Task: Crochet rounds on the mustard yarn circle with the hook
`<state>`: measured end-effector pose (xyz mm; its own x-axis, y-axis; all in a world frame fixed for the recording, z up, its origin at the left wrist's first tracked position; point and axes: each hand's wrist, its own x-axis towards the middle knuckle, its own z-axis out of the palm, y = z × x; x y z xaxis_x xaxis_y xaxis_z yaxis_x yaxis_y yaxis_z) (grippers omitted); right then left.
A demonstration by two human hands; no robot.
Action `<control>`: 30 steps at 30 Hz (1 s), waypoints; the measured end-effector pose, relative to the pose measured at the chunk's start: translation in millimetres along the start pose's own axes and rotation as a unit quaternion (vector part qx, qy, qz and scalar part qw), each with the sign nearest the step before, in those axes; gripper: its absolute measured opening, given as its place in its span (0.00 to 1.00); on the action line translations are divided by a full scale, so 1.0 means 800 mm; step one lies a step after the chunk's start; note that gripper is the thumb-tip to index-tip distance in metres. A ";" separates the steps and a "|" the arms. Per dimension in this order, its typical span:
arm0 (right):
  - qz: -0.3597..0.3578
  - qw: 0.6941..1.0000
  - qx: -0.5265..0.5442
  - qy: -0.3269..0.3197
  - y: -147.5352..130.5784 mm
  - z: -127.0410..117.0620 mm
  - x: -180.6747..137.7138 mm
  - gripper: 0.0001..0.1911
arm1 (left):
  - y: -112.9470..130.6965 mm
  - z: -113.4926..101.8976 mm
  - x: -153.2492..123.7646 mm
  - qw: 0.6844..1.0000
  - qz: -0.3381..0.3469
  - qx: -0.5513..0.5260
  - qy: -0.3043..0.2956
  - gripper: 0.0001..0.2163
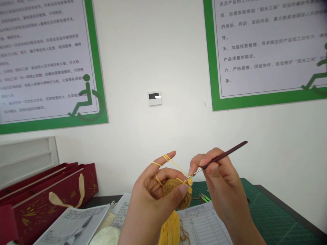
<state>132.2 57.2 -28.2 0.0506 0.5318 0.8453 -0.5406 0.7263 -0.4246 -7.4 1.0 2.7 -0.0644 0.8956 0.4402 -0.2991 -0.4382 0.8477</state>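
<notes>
My left hand [158, 197] pinches a round brown crochet piece [173, 187] with yellow stitches along its right edge. Yellow yarn [178, 165] winds round the raised left index finger and runs taut down to that edge. In my right hand [219, 177] is a crochet hook [226, 153] with a dark purple handle, gripped like a pen. Its metal tip meets the yellow stitches beside my left thumb. Below the hands lies a yellow yarn ball [170, 229], partly hidden by my left wrist.
A green cutting mat [265, 211] covers the table's right side, with a printed sheet [204, 224] and green-handled snips [205, 198] on it. Dark red gift bags [56, 200] stand at left, near papers [76, 221] and a pale yarn ball [106, 235]. Framed posters hang on the wall [158, 136].
</notes>
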 end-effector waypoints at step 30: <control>0.037 0.997 -0.067 0.028 -0.013 0.020 -0.012 0.08 | -0.008 0.009 -0.004 0.995 0.053 0.063 0.060 0.25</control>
<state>124.2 37.8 -26.6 0.0641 0.6068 0.7923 -0.4283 0.7338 -0.5273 1.3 0.4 -2.2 -0.2044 0.8431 0.4974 -0.1639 -0.5304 0.8318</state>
